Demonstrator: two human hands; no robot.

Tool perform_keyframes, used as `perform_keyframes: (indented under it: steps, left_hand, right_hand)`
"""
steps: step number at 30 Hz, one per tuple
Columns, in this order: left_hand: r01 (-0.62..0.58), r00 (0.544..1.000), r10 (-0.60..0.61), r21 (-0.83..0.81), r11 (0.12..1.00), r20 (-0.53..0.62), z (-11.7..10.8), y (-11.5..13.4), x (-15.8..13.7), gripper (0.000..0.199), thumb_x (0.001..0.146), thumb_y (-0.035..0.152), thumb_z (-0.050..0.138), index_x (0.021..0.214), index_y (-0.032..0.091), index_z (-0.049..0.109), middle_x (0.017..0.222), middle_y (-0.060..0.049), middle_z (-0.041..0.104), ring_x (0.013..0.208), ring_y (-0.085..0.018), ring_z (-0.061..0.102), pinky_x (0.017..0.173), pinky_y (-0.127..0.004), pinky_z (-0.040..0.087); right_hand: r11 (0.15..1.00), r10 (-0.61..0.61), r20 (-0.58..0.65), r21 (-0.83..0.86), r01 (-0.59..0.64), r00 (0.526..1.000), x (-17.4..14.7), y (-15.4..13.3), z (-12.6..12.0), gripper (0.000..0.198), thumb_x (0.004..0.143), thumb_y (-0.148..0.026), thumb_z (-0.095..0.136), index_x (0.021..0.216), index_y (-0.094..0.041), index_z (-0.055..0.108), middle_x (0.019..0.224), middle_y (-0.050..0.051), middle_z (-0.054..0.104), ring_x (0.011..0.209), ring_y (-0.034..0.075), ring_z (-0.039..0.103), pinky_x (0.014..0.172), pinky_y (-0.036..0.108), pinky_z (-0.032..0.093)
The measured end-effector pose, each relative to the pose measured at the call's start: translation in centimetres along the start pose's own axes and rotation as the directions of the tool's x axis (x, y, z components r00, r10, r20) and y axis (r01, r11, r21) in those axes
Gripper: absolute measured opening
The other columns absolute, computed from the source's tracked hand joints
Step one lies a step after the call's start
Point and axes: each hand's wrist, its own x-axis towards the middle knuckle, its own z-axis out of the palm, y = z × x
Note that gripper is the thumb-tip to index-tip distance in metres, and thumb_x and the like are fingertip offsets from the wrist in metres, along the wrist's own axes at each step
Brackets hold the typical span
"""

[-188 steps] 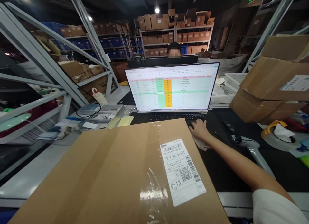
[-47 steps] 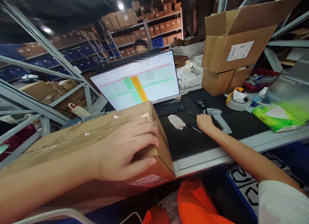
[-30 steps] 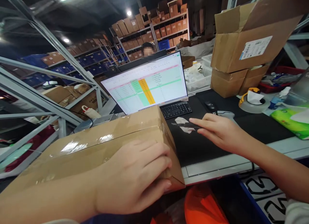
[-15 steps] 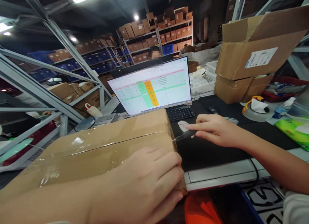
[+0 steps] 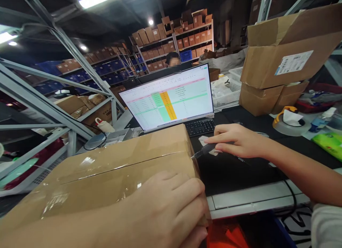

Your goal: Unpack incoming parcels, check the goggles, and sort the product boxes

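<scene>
A large cardboard box (image 5: pixel 149 165) lies in front of me, its top sealed with shiny clear tape and a thin dark seam running along it. My left hand (image 5: pixel 171 205) lies across the near right corner of the box, its fingers curled down over the edge. In my right hand (image 5: pixel 235 141) is a craft knife (image 5: pixel 203 150) with a dark handle, held between thumb and fingers. The slim tip of the knife meets the right end of the box close to the seam.
Behind the box stand a monitor (image 5: pixel 171 98) and a black keyboard (image 5: pixel 200 127). To the right are a tape dispenser (image 5: pixel 288 121), a green tissue pack (image 5: pixel 330 144) and an open carton (image 5: pixel 285 59). A metal frame (image 5: pixel 48 95) rises at left. Another person sits beyond the monitor.
The view has shifted slightly. The knife still meets the box's right end, more of its metal tip now showing; my left hand keeps its place on the corner.
</scene>
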Motion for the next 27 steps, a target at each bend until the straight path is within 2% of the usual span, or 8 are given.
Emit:
perform_keyframes:
  steps: [7, 9, 11, 14, 16, 22, 25, 27]
  left_hand:
    - [0.004, 1.000, -0.003, -0.016, 1.000, 0.030, -0.2, 0.1, 0.1, 0.022, 0.108, 0.028, 0.044, 0.099, 0.018, 0.061, 0.093, -0.007, 0.067, 0.079, -0.019, 0.062, 0.072, -0.032, 0.052]
    - [0.004, 0.999, -0.004, -0.018, 1.000, 0.032, -0.2, 0.0, 0.1, 0.021, 0.107, 0.028, 0.045, 0.098, 0.017, 0.061, 0.094, -0.007, 0.067, 0.078, -0.019, 0.062, 0.072, -0.032, 0.052]
    - [-0.002, 0.999, 0.002, -0.012, 1.000, 0.034, -0.1, 0.0, 0.1, 0.019, 0.106, 0.028, 0.047, 0.099, 0.017, 0.061, 0.095, -0.008, 0.067, 0.079, -0.019, 0.062, 0.073, -0.033, 0.052]
    - [-0.008, 0.999, 0.008, 0.008, 1.000, 0.031, 0.0, -0.1, 0.1, 0.017, 0.105, 0.029, 0.049, 0.100, 0.018, 0.061, 0.097, -0.008, 0.067, 0.081, -0.020, 0.062, 0.074, -0.033, 0.052]
    - [-0.007, 1.000, 0.007, 0.015, 1.000, 0.021, 0.1, -0.1, 0.0, 0.016, 0.104, 0.029, 0.050, 0.100, 0.018, 0.061, 0.099, -0.009, 0.066, 0.082, -0.020, 0.063, 0.075, -0.033, 0.051]
    - [-0.045, 0.999, 0.046, 0.062, 0.997, -0.021, 0.8, -0.5, 0.1, 0.022, 0.101, 0.033, 0.052, 0.095, 0.016, 0.066, 0.098, -0.010, 0.067, 0.073, -0.020, 0.059, 0.062, -0.037, 0.046]
    - [-0.125, 0.991, 0.131, 0.159, 0.979, -0.033, 0.8, -0.9, 0.3, 0.026, 0.101, 0.033, 0.053, 0.091, 0.016, 0.069, 0.101, -0.011, 0.070, 0.072, -0.019, 0.058, 0.060, -0.036, 0.046]
    - [-0.168, 0.980, 0.190, 0.268, 0.949, -0.061, 0.5, -1.1, 0.1, 0.026, 0.103, 0.031, 0.052, 0.096, 0.015, 0.072, 0.113, -0.013, 0.071, 0.075, -0.018, 0.060, 0.065, -0.035, 0.049]
  right_hand:
    - [0.998, -0.044, -0.038, 0.039, 0.045, 0.998, 1.7, 1.6, 0.3, 0.035, 0.106, -0.041, 0.055, 0.130, -0.024, 0.074, 0.088, 0.005, 0.064, 0.077, 0.014, 0.060, 0.070, 0.024, 0.045]
    - [0.999, -0.001, -0.031, 0.039, 0.003, 1.000, 2.5, 3.8, 0.3, 0.036, 0.104, -0.043, 0.057, 0.126, -0.023, 0.076, 0.089, 0.006, 0.067, 0.079, 0.015, 0.063, 0.073, 0.024, 0.046]
    - [0.992, 0.114, -0.052, -0.044, -0.116, 0.992, 3.2, 6.5, 0.4, 0.035, 0.102, -0.042, 0.059, 0.124, -0.021, 0.078, 0.093, 0.007, 0.070, 0.085, 0.018, 0.065, 0.078, 0.026, 0.048]
    - [0.890, 0.374, -0.127, -0.231, -0.394, 0.919, 3.5, 10.2, 0.6, 0.035, 0.100, -0.038, 0.060, 0.122, -0.019, 0.079, 0.103, 0.011, 0.073, 0.096, 0.024, 0.067, 0.086, 0.031, 0.049]
    - [0.816, 0.489, -0.146, -0.271, -0.511, 0.860, 2.9, 11.6, 0.9, 0.037, 0.100, -0.038, 0.058, 0.123, -0.018, 0.078, 0.109, 0.012, 0.075, 0.102, 0.027, 0.068, 0.089, 0.033, 0.050]
    - [0.769, 0.593, -0.190, -0.154, -0.621, 0.782, -2.4, 10.9, 3.3, 0.043, 0.098, -0.039, 0.051, 0.125, -0.016, 0.076, 0.118, 0.012, 0.075, 0.111, 0.029, 0.069, 0.101, 0.039, 0.051]
    - [0.737, 0.646, -0.205, -0.083, -0.671, 0.735, -5.8, 9.6, 4.2, 0.047, 0.093, -0.045, 0.052, 0.120, -0.016, 0.077, 0.119, 0.013, 0.075, 0.113, 0.032, 0.069, 0.102, 0.044, 0.052]
    - [0.710, 0.676, -0.234, -0.049, -0.703, 0.699, -7.5, 8.2, 4.2, 0.048, 0.089, -0.050, 0.052, 0.116, -0.019, 0.078, 0.117, 0.012, 0.076, 0.109, 0.033, 0.070, 0.098, 0.047, 0.054]
